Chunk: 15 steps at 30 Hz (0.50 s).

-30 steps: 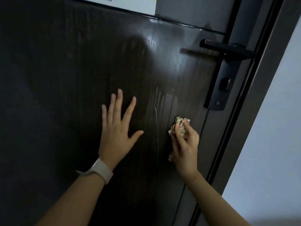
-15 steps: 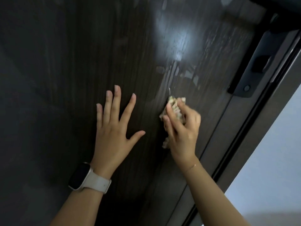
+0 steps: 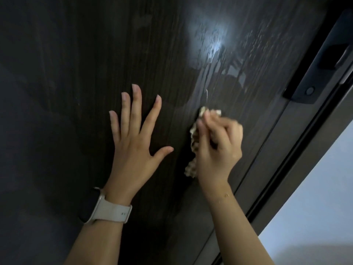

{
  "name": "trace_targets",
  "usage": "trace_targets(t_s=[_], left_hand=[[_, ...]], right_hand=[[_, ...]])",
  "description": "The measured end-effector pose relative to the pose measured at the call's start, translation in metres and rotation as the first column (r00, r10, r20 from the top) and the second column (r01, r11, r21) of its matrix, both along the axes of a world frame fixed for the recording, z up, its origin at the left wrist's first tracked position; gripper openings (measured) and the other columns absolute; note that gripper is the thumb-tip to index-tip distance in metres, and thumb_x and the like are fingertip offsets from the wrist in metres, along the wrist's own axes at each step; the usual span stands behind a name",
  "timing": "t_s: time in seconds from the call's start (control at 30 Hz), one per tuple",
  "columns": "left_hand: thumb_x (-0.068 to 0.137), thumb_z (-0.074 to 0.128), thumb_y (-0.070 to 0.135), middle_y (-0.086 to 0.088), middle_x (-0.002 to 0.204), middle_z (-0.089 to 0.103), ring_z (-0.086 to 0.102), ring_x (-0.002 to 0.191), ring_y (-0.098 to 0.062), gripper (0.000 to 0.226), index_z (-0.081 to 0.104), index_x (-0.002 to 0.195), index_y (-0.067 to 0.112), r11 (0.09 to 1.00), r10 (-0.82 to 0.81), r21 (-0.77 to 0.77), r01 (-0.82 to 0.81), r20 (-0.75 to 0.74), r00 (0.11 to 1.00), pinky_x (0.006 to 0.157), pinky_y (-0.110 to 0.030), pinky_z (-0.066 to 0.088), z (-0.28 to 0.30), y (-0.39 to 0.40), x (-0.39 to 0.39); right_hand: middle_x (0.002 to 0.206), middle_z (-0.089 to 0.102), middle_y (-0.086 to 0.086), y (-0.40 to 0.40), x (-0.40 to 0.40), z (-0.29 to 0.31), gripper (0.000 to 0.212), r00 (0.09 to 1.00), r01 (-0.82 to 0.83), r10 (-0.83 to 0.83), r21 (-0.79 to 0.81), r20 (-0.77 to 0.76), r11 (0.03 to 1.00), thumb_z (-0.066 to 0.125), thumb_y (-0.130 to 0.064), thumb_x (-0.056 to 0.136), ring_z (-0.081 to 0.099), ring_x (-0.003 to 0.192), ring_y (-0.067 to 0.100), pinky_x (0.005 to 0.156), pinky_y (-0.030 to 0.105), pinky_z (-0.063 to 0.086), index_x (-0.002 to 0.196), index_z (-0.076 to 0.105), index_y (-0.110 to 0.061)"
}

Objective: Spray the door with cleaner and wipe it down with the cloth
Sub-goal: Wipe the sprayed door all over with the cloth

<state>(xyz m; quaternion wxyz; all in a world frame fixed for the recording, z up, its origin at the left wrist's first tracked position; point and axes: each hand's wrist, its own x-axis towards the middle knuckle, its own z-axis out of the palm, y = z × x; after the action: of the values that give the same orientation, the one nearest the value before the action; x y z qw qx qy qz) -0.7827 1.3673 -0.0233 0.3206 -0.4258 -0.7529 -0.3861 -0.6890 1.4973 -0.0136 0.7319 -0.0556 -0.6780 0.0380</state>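
While gripping the bunched cloth (image 3: 193,148), right hand (image 3: 217,148) now up toward twelve o'clock drips (image 3: 215,60) (wiping underway); left hand (image 3: 133,142) splayed on door (image 3: 76,73).

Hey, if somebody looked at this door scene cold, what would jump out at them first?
Probably the bright glare patch high on the dark wood-grain door, with wet cleaner streaks running below it. Next, the two hands at centre: the left hand pressed flat with fingers spread, a pale-strapped smartwatch on its wrist, and the right hand bunched around a beige cloth against the door. A black lock plate sits upper right.
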Motion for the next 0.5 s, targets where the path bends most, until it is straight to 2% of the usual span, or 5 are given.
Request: trace_targets(t_s=[0.13, 0.23, 0.33, 0.4, 0.5], left_hand=[[0.077, 0.076, 0.042, 0.004, 0.157, -0.027, -0.027, 0.145, -0.018, 0.107, 0.006, 0.156, 0.029, 1.000, -0.016, 0.010, 0.016, -0.010, 1.000, 0.115, -0.036, -0.024, -0.002, 0.001, -0.002], [0.077, 0.076, 0.042, 0.004, 0.157, -0.027, -0.028, 0.145, -0.017, 0.106, 0.007, 0.156, 0.029, 1.000, -0.023, 0.014, 0.023, -0.007, 1.000, 0.115, -0.036, -0.025, -0.002, 0.001, -0.003], [0.077, 0.076, 0.043, 0.005, 0.156, -0.028, -0.029, 0.145, -0.017, 0.106, 0.006, 0.156, 0.030, 1.000, -0.030, 0.011, 0.030, 0.002, 1.000, 0.115, -0.036, -0.025, -0.001, 0.002, -0.002], [0.077, 0.076, 0.043, 0.005, 0.156, -0.028, -0.029, 0.145, -0.017, 0.106, 0.006, 0.156, 0.030, 0.999, -0.034, 0.018, 0.034, -0.001, 0.999, 0.115, -0.036, -0.025, -0.002, 0.002, -0.003], [0.076, 0.078, 0.041, 0.004, 0.157, -0.027, -0.028, 0.145, -0.017, 0.107, 0.007, 0.156, 0.030, 0.999, -0.027, 0.032, 0.028, -0.003, 1.000, 0.115, -0.037, -0.024, -0.003, 0.003, -0.004]], right_hand=[[0.092, 0.064, 0.010, 0.000, 0.012, -0.038, 0.016, 0.997, -0.012, 0.016, -0.050, 0.072, 0.999, 0.074, 0.009, 0.082, 0.063, 0.092, 0.024, 0.079, 0.040, 0.054, 0.097, 0.074, 0.004], [0.089, 0.060, 0.006, -0.001, 0.002, -0.001, 0.014, 0.998, -0.053, 0.054, -0.033, 0.029, 0.998, 0.073, 0.008, 0.084, 0.062, 0.086, 0.028, 0.080, 0.036, 0.052, 0.096, 0.074, 0.003], [0.088, 0.060, 0.010, 0.002, -0.006, 0.029, 0.012, 0.999, -0.042, 0.042, 0.043, -0.006, 0.998, 0.071, 0.007, 0.086, 0.060, 0.088, 0.028, 0.081, 0.034, 0.050, 0.097, 0.073, 0.004], [0.092, 0.061, 0.010, 0.005, 0.001, 0.017, 0.015, 0.995, 0.017, -0.026, 0.102, 0.092, 0.995, 0.070, 0.006, 0.087, 0.058, 0.091, 0.024, 0.081, 0.035, 0.049, 0.102, 0.073, 0.003], [0.101, 0.057, 0.004, 0.011, 0.020, -0.001, 0.017, 0.958, 0.004, -0.059, 0.194, 0.279, 0.981, 0.070, 0.007, 0.087, 0.060, 0.091, 0.028, 0.083, 0.032, 0.047, 0.102, 0.073, 0.002]])
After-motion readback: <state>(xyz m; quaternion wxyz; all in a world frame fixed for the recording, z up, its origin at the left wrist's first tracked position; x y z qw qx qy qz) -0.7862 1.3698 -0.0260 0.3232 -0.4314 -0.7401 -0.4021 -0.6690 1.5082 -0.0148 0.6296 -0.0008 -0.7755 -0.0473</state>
